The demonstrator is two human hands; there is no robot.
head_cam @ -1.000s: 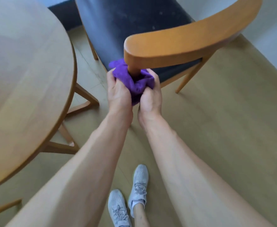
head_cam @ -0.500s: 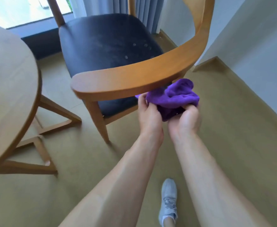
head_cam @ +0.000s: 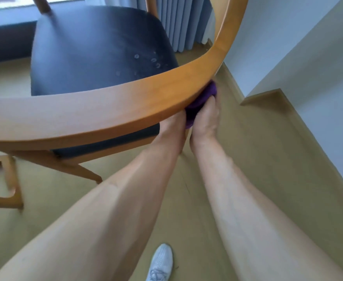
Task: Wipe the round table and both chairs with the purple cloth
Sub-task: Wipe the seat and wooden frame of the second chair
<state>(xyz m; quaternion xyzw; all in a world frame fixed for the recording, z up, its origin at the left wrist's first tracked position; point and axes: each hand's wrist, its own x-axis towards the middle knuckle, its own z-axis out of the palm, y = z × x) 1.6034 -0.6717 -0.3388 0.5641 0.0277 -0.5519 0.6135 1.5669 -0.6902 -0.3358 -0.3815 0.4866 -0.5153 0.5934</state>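
Here, fingers mostly hidden under the curved wooden backrest [head_cam: 126,110]; only knuckles and backs of hands showing, so exact curl not fully readable, though both appear closed round the purple cloth [head_cam: 199,102]. Left hand [head_cam: 171,128] tucked against the underside of the rail, right hand [head_cam: 206,118] just beside it, thumb side up, pinching the cloth from the outer side. Cloth bunched between the two hands and pressed to the lower edge of the rail, near the bend where the backrest turns up toward the wall; most of it concealed, just a dark purple fold peeking out.

Outward from there: dark seat cushion [head_cam: 97,53] of the chair [head_cam: 227,37] beyond the rail, pale specks near its right edge. Wooden table base [head_cam: 10,179] at far left, tabletop out of view. Tan floor [head_cam: 268,159] below, one grey shoe [head_cam: 161,262] at the bottom, blue-grey wall [head_cam: 308,57] and curtain [head_cam: 184,21] behind.

Step in hand, by judgement: wiping the underside or back edge of this chair's backrest. Next move likely calling for a slide along the curve with steady pressure, then attention to the speckled seat
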